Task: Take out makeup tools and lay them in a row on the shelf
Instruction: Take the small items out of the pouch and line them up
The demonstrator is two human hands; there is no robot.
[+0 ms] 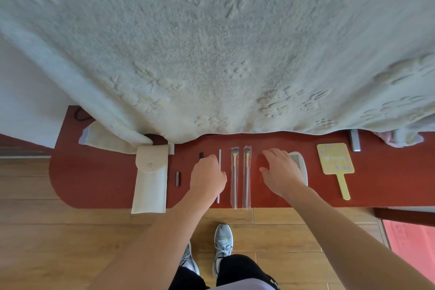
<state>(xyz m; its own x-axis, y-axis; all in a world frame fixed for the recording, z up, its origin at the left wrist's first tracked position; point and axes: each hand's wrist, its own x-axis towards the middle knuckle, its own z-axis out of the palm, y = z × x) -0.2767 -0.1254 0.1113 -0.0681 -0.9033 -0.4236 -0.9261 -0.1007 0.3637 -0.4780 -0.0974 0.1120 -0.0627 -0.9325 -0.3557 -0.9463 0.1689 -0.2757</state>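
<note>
Here's the red-brown shelf [98, 183], and the beige pouch [149, 179] lies flat on it, its lower end poking over the front edge. Just right of the pouch sits a small dark tube [177, 179]. Further right of the pouch: a black stick [201, 155], mostly covered, a thin white stick [219, 160], a sleeved brush [234, 181], a second sleeved brush [246, 181], a white comb [302, 165], and farthest off, the yellow hand mirror [335, 162]. Behind the pouch, a pale blanket [211, 54] drapes over the back edge.
</note>
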